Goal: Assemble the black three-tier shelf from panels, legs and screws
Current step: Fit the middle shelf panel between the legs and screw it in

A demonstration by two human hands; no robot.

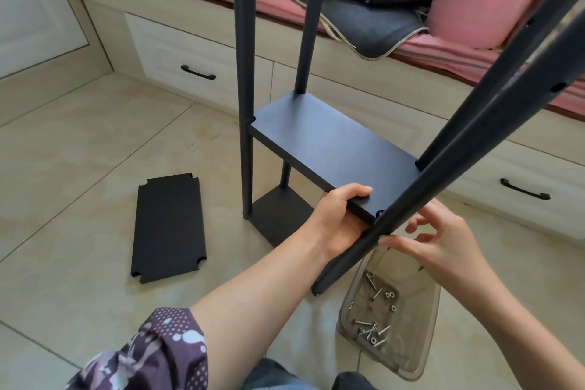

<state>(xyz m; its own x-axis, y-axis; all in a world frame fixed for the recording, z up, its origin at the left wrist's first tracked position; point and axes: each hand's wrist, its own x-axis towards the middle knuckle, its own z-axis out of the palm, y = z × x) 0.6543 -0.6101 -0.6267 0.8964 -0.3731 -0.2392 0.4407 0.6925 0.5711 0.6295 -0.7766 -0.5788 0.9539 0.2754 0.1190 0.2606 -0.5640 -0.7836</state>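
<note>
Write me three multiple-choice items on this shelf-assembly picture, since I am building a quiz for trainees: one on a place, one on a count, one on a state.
1. Where does the loose flat black shelf panel with notched corners lie?
A. On the beige tiled floor, left of the frame
B. On the pink cushion
C. Inside the plastic tub

2. How many black panels are already fitted between the black round metal legs?
A. None
B. Two
C. Four

3. What is the left hand doing?
A. Hanging idle
B. Gripping the near edge of the middle black panel
C. Picking screws from the tub

Answers:
1 A: the panel lies flat on the tiles, apart from the frame.
2 B: a middle panel and a lower black panel sit between the legs.
3 B: its thumb lies on top of the panel's edge, fingers underneath.
</note>
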